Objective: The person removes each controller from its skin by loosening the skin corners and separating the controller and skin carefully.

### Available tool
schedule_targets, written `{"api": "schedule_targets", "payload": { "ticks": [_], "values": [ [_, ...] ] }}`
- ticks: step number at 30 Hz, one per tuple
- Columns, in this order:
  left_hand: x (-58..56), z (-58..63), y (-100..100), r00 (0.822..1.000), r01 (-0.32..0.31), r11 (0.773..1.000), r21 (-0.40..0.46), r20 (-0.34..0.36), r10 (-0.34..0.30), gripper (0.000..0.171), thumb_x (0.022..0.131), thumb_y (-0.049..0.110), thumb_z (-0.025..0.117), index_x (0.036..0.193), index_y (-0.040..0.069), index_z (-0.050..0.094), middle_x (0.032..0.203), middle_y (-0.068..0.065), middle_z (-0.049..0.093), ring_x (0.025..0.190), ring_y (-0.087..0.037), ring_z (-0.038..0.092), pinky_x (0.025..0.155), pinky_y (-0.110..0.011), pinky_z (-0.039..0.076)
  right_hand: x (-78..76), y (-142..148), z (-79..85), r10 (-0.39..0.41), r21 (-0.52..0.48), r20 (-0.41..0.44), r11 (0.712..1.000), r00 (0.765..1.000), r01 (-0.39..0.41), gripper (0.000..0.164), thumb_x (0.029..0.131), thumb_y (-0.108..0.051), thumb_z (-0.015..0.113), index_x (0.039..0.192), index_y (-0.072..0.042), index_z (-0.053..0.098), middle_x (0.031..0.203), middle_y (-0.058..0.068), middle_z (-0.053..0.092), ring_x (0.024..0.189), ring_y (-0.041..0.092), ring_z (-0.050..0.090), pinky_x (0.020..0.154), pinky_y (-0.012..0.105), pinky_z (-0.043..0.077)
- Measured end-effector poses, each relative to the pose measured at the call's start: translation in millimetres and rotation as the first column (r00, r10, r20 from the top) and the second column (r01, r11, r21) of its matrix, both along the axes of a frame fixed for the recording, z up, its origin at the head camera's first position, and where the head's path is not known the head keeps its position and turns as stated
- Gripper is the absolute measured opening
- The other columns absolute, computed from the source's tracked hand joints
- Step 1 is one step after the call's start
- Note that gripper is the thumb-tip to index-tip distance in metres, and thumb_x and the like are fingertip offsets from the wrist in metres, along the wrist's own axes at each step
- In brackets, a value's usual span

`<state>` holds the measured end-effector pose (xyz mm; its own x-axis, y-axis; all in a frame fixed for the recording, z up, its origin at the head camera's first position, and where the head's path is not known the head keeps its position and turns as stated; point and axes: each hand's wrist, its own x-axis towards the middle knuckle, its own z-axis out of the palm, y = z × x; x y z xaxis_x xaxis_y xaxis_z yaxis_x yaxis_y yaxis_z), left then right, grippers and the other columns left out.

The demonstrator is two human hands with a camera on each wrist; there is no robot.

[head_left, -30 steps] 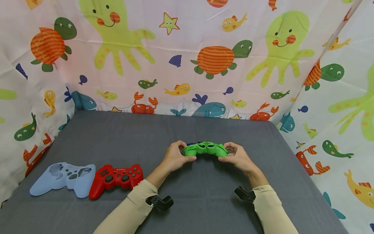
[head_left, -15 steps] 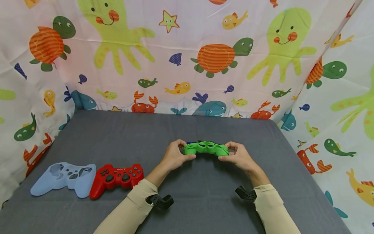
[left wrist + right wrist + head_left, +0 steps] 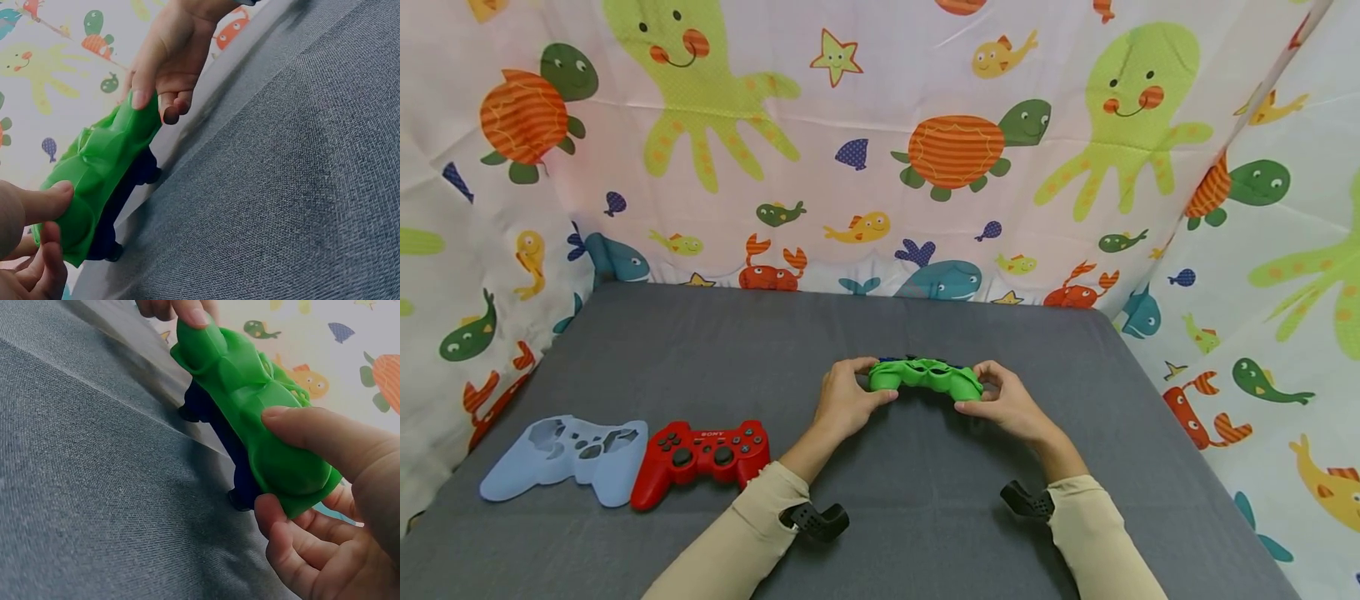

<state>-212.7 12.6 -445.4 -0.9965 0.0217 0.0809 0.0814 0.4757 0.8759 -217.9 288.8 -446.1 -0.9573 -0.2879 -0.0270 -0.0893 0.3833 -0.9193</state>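
Both hands hold a dark blue game controller (image 3: pixel 230 440) partly wrapped in a bright green silicone cover (image 3: pixel 925 377), at mid-table. My left hand (image 3: pixel 842 402) grips its left end, with the thumb on the green side facing me. The right hand (image 3: pixel 1013 406) pinches the other end, thumb across the cover and fingers beneath, as the right wrist view shows. Wrinkles and folds run over the stretched cover in the left wrist view. The dark blue body shows along one edge, with its dark knobs towards the table. The controller's button face is mostly hidden.
To the left on the grey cloth-covered table (image 3: pixel 775 333) lies a red game controller (image 3: pixel 700 457), face up. A pale blue silicone cover (image 3: pixel 568 458) lies flat against its left side. A curtain (image 3: pixel 880 100) with sea animals hangs behind and at both sides.
The hands and the green-covered controller have shifted slightly left, and the controller's right end sits a little lower. Both hands keep their hold. The things on the left stay put.
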Motion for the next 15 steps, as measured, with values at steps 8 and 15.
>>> {"api": "schedule_targets", "payload": {
  "ticks": [8, 15],
  "values": [
    [-2.3, -3.4, 0.3, 1.000, -0.007, 1.000, -0.001, -0.014, 0.007, 0.052, 0.074, 0.022, 0.091, 0.120, 0.009, 0.073, 0.114, -0.008, 0.073, 0.113, -0.028, 0.065, 0.098, -0.045, 0.050, 1.7, 1.1, 0.3, -0.003, 0.018, 0.011, 1.000, 1.000, 0.003, 0.047, 0.084, -0.004, 0.079, 0.116, 0.006, 0.047, 0.114, 0.016, 0.060, 0.075, 0.010, 0.065, 0.064, 0.026, 0.052],
    [-1.8, -1.9, -2.1, 1.000, 0.027, 0.999, -0.018, 0.000, -0.027, 0.045, 0.074, 0.024, 0.092, 0.110, 0.007, 0.070, 0.106, -0.008, 0.071, 0.091, -0.024, 0.061, 0.080, -0.037, 0.049, 1.1, 1.4, 0.8, 0.013, 0.004, 0.018, 1.000, 1.000, -0.013, 0.046, 0.085, -0.005, 0.079, 0.115, 0.007, 0.046, 0.115, 0.022, 0.059, 0.076, 0.010, 0.066, 0.064, 0.026, 0.052]
  ]
}}
